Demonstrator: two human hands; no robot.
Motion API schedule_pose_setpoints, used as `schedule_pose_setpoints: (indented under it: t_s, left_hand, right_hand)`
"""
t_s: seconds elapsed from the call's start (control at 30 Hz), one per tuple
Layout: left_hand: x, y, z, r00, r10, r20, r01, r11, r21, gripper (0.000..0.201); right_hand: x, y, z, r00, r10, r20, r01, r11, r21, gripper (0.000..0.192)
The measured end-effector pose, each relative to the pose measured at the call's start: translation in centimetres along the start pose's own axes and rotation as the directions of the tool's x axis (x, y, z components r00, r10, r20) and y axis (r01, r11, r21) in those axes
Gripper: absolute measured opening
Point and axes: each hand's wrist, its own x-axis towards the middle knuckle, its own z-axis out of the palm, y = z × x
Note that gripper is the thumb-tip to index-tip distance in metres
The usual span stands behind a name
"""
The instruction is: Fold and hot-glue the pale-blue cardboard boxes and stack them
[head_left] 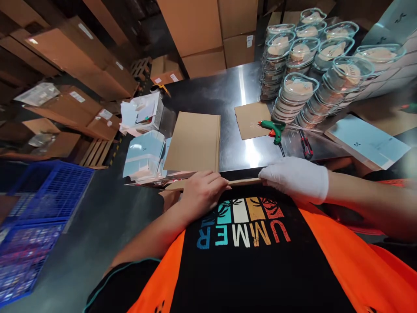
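Black shirt (pixel 241 274) nearest, left fingers (pixel 219 184) and gloved right fingers (pixel 267 174) pinch edge-on cardboard (pixel 246 181).

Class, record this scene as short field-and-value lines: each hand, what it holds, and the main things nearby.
Left hand: bare, holding cardboard
Right hand: white-gloved, gripping the cardboard's right end
Glue gun: green, tip over a brown sheet
Red-handled tool: right of the glue gun
Containers: clear, stacked on the table
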Motion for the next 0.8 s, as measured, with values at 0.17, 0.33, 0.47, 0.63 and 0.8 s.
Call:
schedule_pose_setpoints:
  t_s: [0.17, 0.33, 0.47, 0.63, 0.8]
  left_hand:
    - [-0.4, 0.3, -0.2, 1.0, -0.006, -0.002, 0.006, 1.0, 0.023, 0.027]
    - [-1.4, -0.1, 0.1, 0.997, -0.034, -0.065, 0.039, 0.997, 0.066, 0.019]
    - [-2.0, -1.6, 1.5, 0.996, -0.054, -0.069, 0.06, 0.993, 0.099, 0.018]
    - [-0.9, -3.9, 3.2, 0.993, 0.028, -0.112, 0.005, 0.958, 0.288, 0.024]
    - [-0.7, -7.0, 6.1, 0.99, 0.058, -0.13, -0.002, 0.919, 0.394, 0.016]
  right_hand:
    - [-1.1, -1.1, 0.1, 0.999, -0.019, -0.033, 0.015, 0.993, -0.117, 0.022]
    - [-2.7, 0.1, 1.0, 0.993, 0.049, -0.104, -0.06, 0.992, -0.108, 0.023]
    - [-2.2, 1.0, 2.0, 0.992, 0.118, -0.054, -0.123, 0.986, -0.112, 0.022]
    - [0.5, 2.8, 3.5, 0.974, 0.212, -0.074, -0.219, 0.971, -0.1, 0.02]
    - [2.2, 7.9, 5.6, 0.956, 0.176, -0.233, -0.218, 0.961, -0.169, 0.03]
